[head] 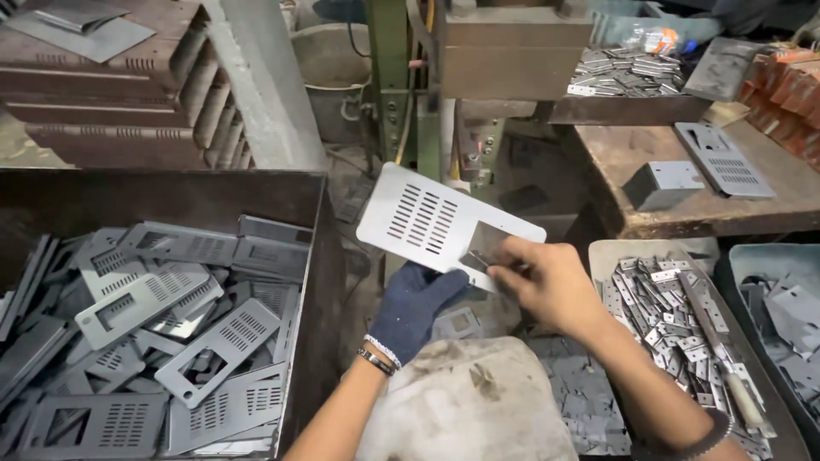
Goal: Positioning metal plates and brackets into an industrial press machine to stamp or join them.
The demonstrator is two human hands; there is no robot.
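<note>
A flat grey metal plate with rows of vent slots and a rectangular cut-out is held up in front of me. My left hand, in a dark blue glove, supports its lower edge from beneath. My bare right hand pinches the plate at the cut-out corner, and a small metal piece seems to sit under its fingertips. A large dark metal bin at my left holds several similar slotted plates.
A tray of small metal hinges lies at my right, with a grey tub of flat parts beyond it. A worn wooden bench carries a slotted plate and a bent bracket. A green press machine stands ahead. Cloth covers my lap.
</note>
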